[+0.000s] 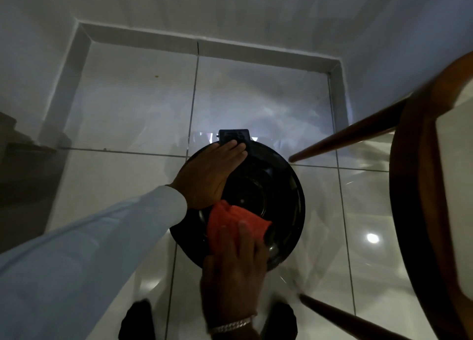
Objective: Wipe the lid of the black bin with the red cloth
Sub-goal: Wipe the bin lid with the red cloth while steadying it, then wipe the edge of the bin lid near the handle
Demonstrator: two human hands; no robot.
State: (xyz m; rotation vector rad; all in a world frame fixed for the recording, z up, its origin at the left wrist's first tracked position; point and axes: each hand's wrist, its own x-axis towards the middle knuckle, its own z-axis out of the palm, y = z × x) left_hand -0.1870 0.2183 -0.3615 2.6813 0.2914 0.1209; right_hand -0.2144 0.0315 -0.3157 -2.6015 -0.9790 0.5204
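Left hand (208, 174) flat, fingers spread, on lid (279, 186) — right hand (235, 260) presses red cloth (230, 223) down.

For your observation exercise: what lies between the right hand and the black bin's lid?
In the head view, the red cloth lies between the right hand and the lid.

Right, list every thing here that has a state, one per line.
lid: closed on the black bin
red cloth: crumpled, pressed on the lid's near side
right hand: flat on the cloth
left hand: flat on the lid's far left, bracing
wooden chair: standing to the right
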